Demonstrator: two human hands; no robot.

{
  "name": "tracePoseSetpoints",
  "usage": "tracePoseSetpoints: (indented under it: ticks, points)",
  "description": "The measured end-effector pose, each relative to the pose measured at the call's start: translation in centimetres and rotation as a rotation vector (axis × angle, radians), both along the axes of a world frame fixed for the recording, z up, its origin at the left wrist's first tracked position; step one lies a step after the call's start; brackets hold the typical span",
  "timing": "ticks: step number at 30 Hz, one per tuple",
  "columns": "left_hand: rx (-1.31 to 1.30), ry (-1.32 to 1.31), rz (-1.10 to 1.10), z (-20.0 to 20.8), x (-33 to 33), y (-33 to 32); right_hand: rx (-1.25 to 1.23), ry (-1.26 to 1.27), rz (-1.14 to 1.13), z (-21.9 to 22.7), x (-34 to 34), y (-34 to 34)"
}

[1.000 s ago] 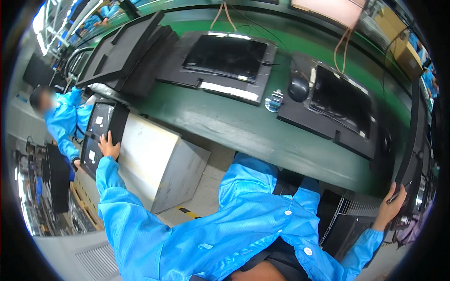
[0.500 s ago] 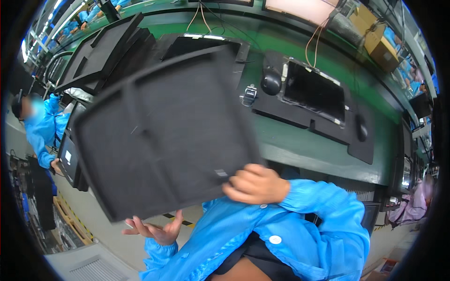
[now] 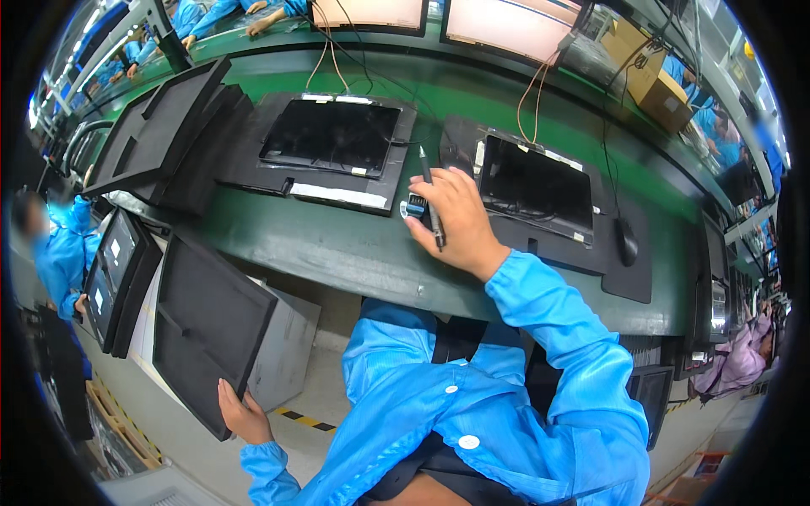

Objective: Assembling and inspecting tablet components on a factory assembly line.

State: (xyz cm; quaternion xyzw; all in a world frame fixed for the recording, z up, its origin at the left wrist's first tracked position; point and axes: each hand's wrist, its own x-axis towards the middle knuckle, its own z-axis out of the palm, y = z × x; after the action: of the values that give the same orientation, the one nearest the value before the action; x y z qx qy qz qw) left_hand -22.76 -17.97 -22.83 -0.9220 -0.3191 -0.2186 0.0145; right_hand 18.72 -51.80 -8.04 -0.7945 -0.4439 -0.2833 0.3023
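My left hand grips the near edge of a shallow black tray with raised rims. The tray lies tilted over a white box at my left. Over the green bench, my right hand is closed with a slim dark pen in its fingers. Beside the thumb and the pen is a small silver-and-blue device; whether the fingers touch it I cannot tell. Right of this hand, a dark screen panel rests on a black pad. A second screen panel lies on another pad to the left.
Black trays are stacked at the bench's left end. The white box stands below the bench edge. A black mouse sits on the right pad. Cables hang from above. A co-worker in blue stands at far left, beside more panels.
The black tray has swung down and left, from in front of me to the white box. My right hand has let go of it, reached over the bench and holds the pen.
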Motion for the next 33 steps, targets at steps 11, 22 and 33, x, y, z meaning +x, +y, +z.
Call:
tracePoseSetpoints:
  ticks: [11,22,33]
  points:
    - [-0.019,0.057,0.124,-0.8,-0.3,0.4,-0.106,0.057,0.017,-2.5,2.2,-0.6]
    - [-0.051,0.289,0.306,1.4,6.6,2.9,-0.068,0.070,0.009,-2.5,2.2,-0.8]
    - [-0.319,0.358,0.070,1.2,10.9,8.0,-0.119,0.102,0.017,-2.3,2.3,-0.6]
